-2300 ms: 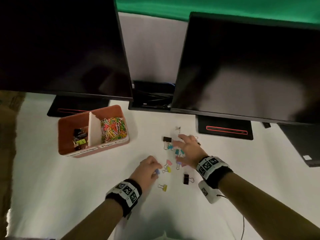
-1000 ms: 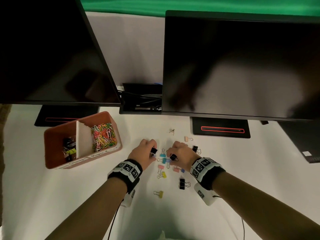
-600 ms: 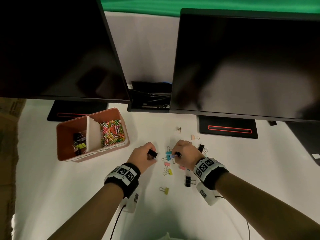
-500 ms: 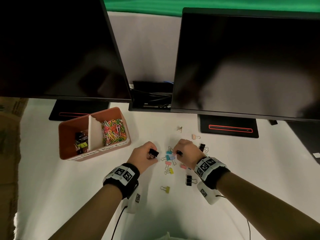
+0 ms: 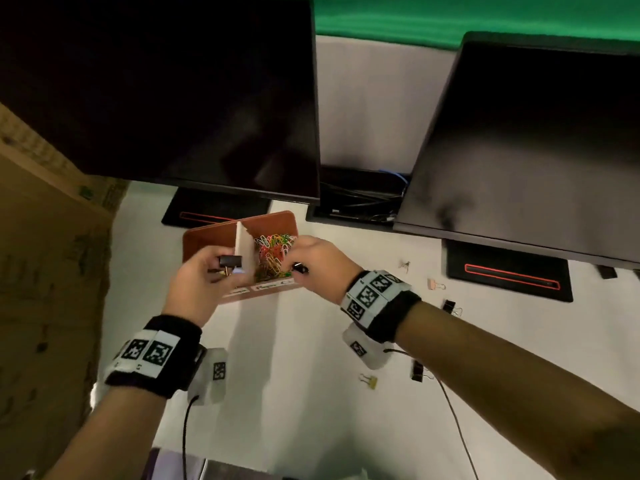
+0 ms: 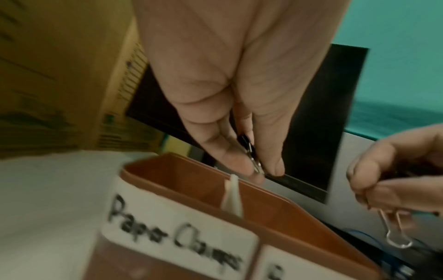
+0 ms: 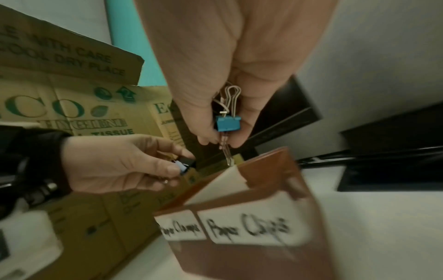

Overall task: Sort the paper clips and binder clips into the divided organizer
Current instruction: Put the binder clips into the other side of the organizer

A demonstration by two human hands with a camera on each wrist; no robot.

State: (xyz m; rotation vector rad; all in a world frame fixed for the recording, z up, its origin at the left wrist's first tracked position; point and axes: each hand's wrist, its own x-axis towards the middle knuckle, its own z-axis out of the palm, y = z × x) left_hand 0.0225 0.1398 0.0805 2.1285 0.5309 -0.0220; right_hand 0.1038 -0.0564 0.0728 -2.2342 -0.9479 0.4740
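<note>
A white desk [image 5: 284, 358] runs under two dark monitors [image 5: 166, 88], with a green backdrop [image 5: 433, 15] behind and cardboard boxes [image 7: 72, 106] stacked off its left edge. The brown organizer [image 5: 204, 237] sits near the desk's left edge, just before the left monitor's stand; a white divider [image 5: 242, 244] splits it, and handwritten labels [image 7: 246, 229] mark its front wall. Coloured paper clips [image 5: 273, 247] fill the right compartment. Both hands hover above the organizer. The left hand [image 5: 204, 282] pinches a black binder clip [image 5: 230, 261] between thumb and fingertips, over the left compartment beside the divider. The right hand [image 5: 318, 265] pinches a bunch of binder clips, a blue clip [image 7: 227, 123] among them, over the right compartment and close to the divider; how many it holds cannot be told. The desk to the right lies open, with loose binder clips scattered well apart: a pink clip [image 5: 435, 285], a black clip [image 5: 450, 306], another black clip [image 5: 417, 370] and a yellow clip [image 5: 370, 381]. Wrist-camera cables [image 5: 453, 420] trail across the desk's near part, and the monitors overhang the organizer's far side.
</note>
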